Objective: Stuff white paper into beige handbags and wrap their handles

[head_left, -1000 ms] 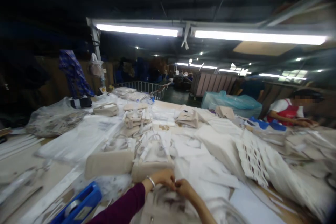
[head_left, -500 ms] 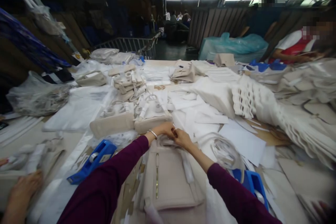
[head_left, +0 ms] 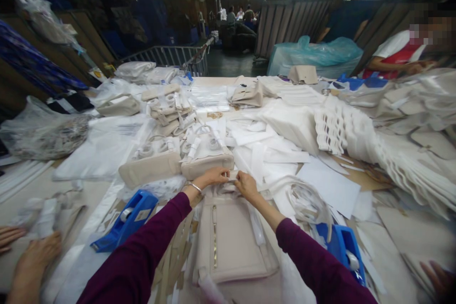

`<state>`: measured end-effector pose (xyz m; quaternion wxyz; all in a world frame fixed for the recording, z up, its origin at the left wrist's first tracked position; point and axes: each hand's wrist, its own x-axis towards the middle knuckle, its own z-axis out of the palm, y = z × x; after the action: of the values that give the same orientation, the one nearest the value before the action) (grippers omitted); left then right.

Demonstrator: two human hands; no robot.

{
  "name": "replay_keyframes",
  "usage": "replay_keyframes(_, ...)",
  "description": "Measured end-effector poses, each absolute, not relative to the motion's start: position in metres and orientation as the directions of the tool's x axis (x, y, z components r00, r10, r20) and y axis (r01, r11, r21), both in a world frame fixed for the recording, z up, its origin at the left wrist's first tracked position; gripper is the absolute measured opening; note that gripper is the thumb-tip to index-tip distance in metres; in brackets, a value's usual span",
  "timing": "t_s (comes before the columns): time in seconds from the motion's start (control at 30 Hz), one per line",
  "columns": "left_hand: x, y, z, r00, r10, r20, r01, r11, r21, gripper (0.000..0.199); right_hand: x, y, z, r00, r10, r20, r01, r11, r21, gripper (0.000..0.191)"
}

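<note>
A beige bag (head_left: 235, 237) with a gold zipper on its front lies before me. Beyond its top edge, my left hand (head_left: 216, 176) and my right hand (head_left: 246, 185) pinch a short pale strap piece (head_left: 233, 175) between them, one at each end. Wrapped straps lie over the bag's top and right side. Two more beige bags, a left one (head_left: 149, 169) and a nearer one (head_left: 206, 164), rest just past my left hand. Blue tape dispensers stand on either side, one by my left forearm (head_left: 126, 218) and one by my right forearm (head_left: 342, 247).
White sheets (head_left: 329, 187) and wavy white foam (head_left: 356, 128) cover the right side. Plastic bags (head_left: 103, 145) lie left. Another person's hands (head_left: 39, 251) work at the lower left; a person in a red apron (head_left: 399, 57) is at the far right.
My hands have moved slightly apart, and the pale strap piece now shows between them. At the lower left, more of the other person's far hand has come into view.
</note>
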<state>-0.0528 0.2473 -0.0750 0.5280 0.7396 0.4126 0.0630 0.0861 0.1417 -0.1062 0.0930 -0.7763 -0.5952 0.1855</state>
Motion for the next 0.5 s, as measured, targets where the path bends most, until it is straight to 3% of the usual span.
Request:
replay_keyframes(0.1, -0.049, 0.243, -0.078, 0.720, 0.652, -0.238, 0.622, -0.455, 0.638, 0.007, 0.087, 0.142, -0.107, 0.162, 0.978, -0.132, 0.930, -0.196, -0.310, 0.021)
replay_keyframes(0.13, -0.048, 0.242, -0.079, 0.728, 0.647, -0.227, 0.629, -0.498, 0.597, 0.007, 0.088, 0.143, -0.107, 0.158, 0.978, -0.137, 0.934, -0.193, -0.299, 0.021)
replay_keyframes(0.33, -0.072, 0.240, -0.088, 0.712, 0.648, -0.270, 0.661, -0.488, 0.570, 0.008, 0.096, 0.145, -0.118, 0.346, 0.913, -0.218, 0.844, -0.404, -0.353, 0.017)
replay_keyframes(0.5, -0.102, 0.237, -0.099, 0.741, 0.636, -0.215, 0.603, -0.489, 0.631, 0.025, 0.112, 0.151, -0.124, 0.174, 0.957, -0.233, 0.747, -0.282, -0.602, 0.014)
